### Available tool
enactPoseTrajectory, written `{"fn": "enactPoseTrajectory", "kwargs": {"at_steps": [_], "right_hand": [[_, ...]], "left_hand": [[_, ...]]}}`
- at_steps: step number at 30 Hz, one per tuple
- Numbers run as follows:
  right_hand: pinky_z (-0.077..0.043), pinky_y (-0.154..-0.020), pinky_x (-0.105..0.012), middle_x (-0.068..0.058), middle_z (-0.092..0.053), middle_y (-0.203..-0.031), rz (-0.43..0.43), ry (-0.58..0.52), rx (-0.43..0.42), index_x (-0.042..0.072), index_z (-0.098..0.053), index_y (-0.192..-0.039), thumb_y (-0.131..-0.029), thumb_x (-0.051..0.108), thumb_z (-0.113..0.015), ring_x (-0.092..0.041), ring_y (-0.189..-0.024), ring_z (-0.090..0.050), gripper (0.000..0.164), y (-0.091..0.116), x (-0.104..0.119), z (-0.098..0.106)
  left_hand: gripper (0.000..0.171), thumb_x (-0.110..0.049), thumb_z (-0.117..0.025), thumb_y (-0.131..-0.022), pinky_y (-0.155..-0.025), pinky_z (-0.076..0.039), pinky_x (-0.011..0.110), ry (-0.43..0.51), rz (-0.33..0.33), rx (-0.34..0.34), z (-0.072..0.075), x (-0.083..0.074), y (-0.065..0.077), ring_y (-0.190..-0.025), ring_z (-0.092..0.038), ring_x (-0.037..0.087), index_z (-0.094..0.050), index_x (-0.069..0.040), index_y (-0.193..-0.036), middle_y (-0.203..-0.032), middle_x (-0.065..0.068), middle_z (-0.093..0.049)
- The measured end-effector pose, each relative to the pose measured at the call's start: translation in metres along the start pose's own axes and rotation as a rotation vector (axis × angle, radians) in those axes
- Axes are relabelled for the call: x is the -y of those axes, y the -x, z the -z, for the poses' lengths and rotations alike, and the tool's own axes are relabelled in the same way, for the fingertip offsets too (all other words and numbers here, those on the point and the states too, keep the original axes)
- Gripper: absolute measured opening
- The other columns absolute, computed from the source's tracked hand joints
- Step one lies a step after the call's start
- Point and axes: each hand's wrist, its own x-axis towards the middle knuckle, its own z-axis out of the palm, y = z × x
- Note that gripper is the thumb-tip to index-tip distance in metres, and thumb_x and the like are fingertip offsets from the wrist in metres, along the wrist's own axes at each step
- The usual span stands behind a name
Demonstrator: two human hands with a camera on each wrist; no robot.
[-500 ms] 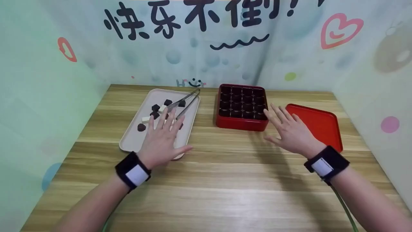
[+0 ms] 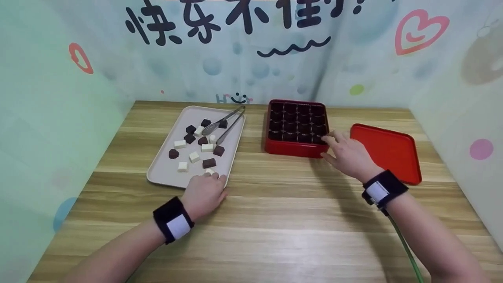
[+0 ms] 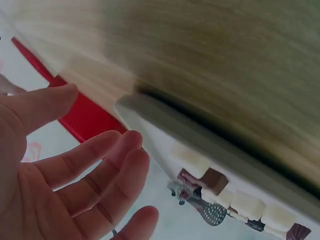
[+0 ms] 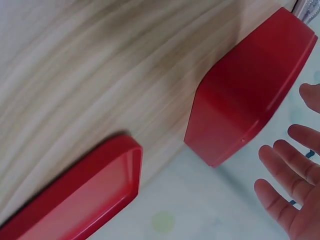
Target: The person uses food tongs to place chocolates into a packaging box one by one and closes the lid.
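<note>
My left hand (image 2: 205, 193) is over the near right corner of the white tray (image 2: 165, 175), its fingers loosely bent and thumb apart. In the left wrist view, nothing lies between the fingers (image 3: 102, 185) and thumb. Dark and white chocolates (image 2: 194, 157) lie scattered on the tray, and metal tongs (image 2: 230, 127) rest across its far right part. At the near right corner of the red box (image 2: 296, 149) hovers my right hand (image 2: 349, 155), fingers relaxed and slightly bent, holding nothing. Dark square compartments (image 2: 297, 122) fill the box in a grid.
A red lid (image 2: 391, 155) lies on the wooden table (image 2: 271, 228) to the right of the box, beyond my right hand. A printed curtain (image 2: 251, 59) hangs close behind the table's far edge. A green cable (image 2: 404, 247) trails from the right wrist band.
My left hand has pulled back from over the tray to its near corner, uncovering chocolates, and its spread fingers have bent. My right hand's fingers have also bent, lower beside the box's corner.
</note>
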Motion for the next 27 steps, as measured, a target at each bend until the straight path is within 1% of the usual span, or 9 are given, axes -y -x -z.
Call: {"fn": "enactPoseTrajectory", "kwargs": {"at_steps": [3,6,11,15,21,24,27], "right_hand": [[-0.044,-0.045,-0.037,-0.013,-0.054,-0.095,0.014,0.018,0.011,0.001,-0.058,-0.106,-0.081,0.022,-0.066,-0.025,-0.068,-0.052,0.034,-0.003,0.003,-0.006],[-0.046,-0.047,-0.040,-0.012,-0.054,-0.087,-0.004,0.035,0.031,0.001,-0.059,-0.100,-0.079,0.016,-0.067,-0.027,-0.069,-0.053,0.027,-0.004,0.004,-0.009],[-0.047,-0.052,-0.042,-0.011,-0.053,-0.078,-0.036,0.043,0.058,0.000,-0.061,-0.093,-0.077,0.007,-0.068,-0.028,-0.069,-0.054,0.018,-0.003,0.001,-0.012],[-0.047,-0.052,-0.042,-0.011,-0.055,-0.077,-0.036,0.020,0.051,0.000,-0.061,-0.093,-0.079,0.007,-0.065,-0.030,-0.069,-0.056,0.016,-0.005,0.000,-0.015],[-0.048,-0.050,-0.042,-0.010,-0.056,-0.074,-0.047,-0.007,0.038,0.001,-0.062,-0.093,-0.082,0.006,-0.061,-0.028,-0.067,-0.056,0.012,-0.009,0.000,-0.015],[-0.048,-0.049,-0.042,-0.010,-0.056,-0.073,-0.058,-0.014,0.050,0.002,-0.062,-0.090,-0.083,0.004,-0.059,-0.027,-0.066,-0.056,0.008,-0.010,0.001,-0.014],[-0.048,-0.049,-0.043,-0.011,-0.056,-0.073,-0.060,-0.026,0.068,0.002,-0.061,-0.089,-0.084,0.004,-0.057,-0.028,-0.068,-0.056,0.007,-0.012,0.001,-0.015]], "left_hand": [[0.022,-0.019,-0.068,-0.074,-0.039,-0.041,0.038,-0.009,0.009,0.058,-0.007,-0.001,-0.002,-0.053,-0.053,0.024,-0.054,-0.003,-0.074,-0.063,0.009,-0.054],[0.020,-0.016,-0.068,-0.073,-0.039,-0.042,0.038,-0.013,0.015,0.071,-0.011,-0.001,-0.005,-0.052,-0.054,0.024,-0.052,-0.004,-0.072,-0.061,0.008,-0.054],[0.017,-0.012,-0.065,-0.073,-0.038,-0.043,0.038,-0.009,0.018,0.050,-0.015,-0.001,-0.011,-0.050,-0.054,0.025,-0.050,-0.004,-0.071,-0.059,0.009,-0.055],[0.014,-0.010,-0.064,-0.074,-0.038,-0.043,0.039,0.000,0.022,0.043,-0.015,-0.001,-0.011,-0.050,-0.054,0.025,-0.051,-0.004,-0.073,-0.060,0.009,-0.055],[0.017,-0.013,-0.065,-0.076,-0.041,-0.044,0.039,0.027,0.021,0.021,-0.015,0.001,-0.010,-0.053,-0.055,0.025,-0.051,-0.003,-0.075,-0.063,0.008,-0.055],[0.016,-0.013,-0.063,-0.076,-0.041,-0.043,0.039,0.025,0.020,0.009,-0.017,0.001,-0.011,-0.052,-0.055,0.025,-0.051,-0.003,-0.075,-0.062,0.008,-0.055],[0.013,-0.012,-0.060,-0.077,-0.039,-0.043,0.039,0.013,0.045,-0.003,-0.020,0.000,-0.012,-0.050,-0.054,0.026,-0.051,-0.003,-0.074,-0.060,0.009,-0.055]]}}
